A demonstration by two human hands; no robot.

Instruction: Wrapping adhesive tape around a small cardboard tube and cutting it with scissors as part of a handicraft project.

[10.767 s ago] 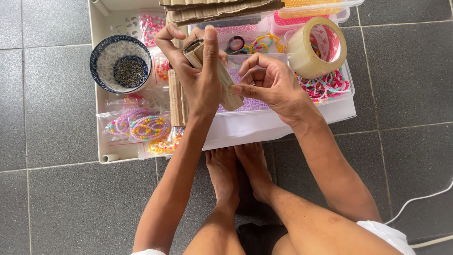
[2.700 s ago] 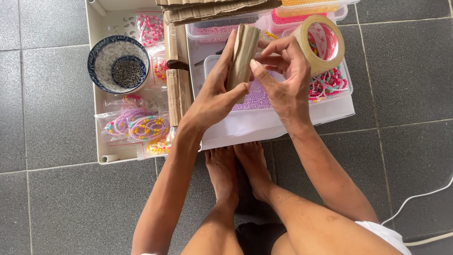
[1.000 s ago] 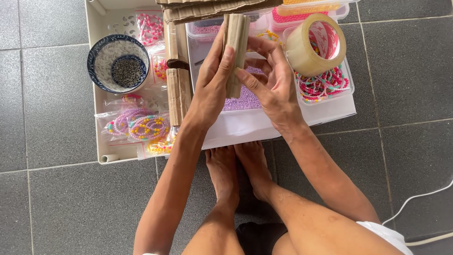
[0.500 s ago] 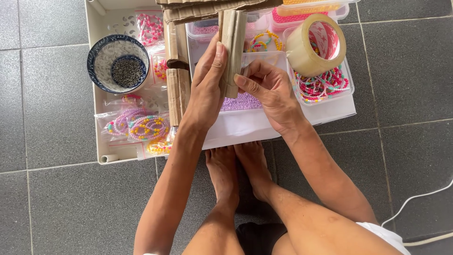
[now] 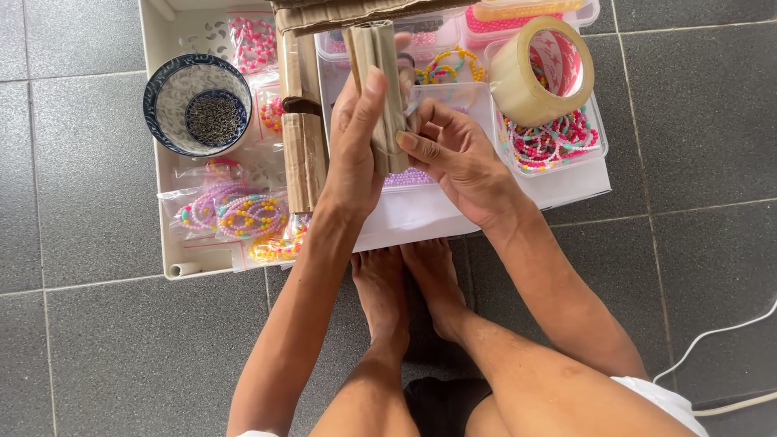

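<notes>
Two bare hands work one folded strip of brown corrugated cardboard [image 5: 379, 89], held upright over the middle of a white plastic tray [image 5: 174, 247] on a grey tiled floor [image 5: 89, 348]. Left hand [image 5: 356, 137] closed around the strip from its left side, thumb pressed on the front face. Right hand [image 5: 457, 154] partly curled, fingertips pinching the strip's right edge near its lower half; cannot tell if anything else is in that grip. Clear tape roll [image 5: 538, 69] rides on the right hand's far side, tilted, above a clear plastic box of pink and green bead bracelets [image 5: 558, 142] at the tray's right edge. Blue-and-white ceramic bowl [image 5: 198, 101] with small dark metal bits sits in the tray's far-left corner. Clear bags of pastel bead bracelets [image 5: 239, 214] lie at the near-left corner. More brown cardboard strips [image 5: 303, 137] lie flat just left of the left hand, another piece across the tray's far edge. Bare feet [image 5: 401, 291] rest on the floor just beside the tray's near edge. White cable [image 5: 712, 336] runs on the floor, well apart to the right.
</notes>
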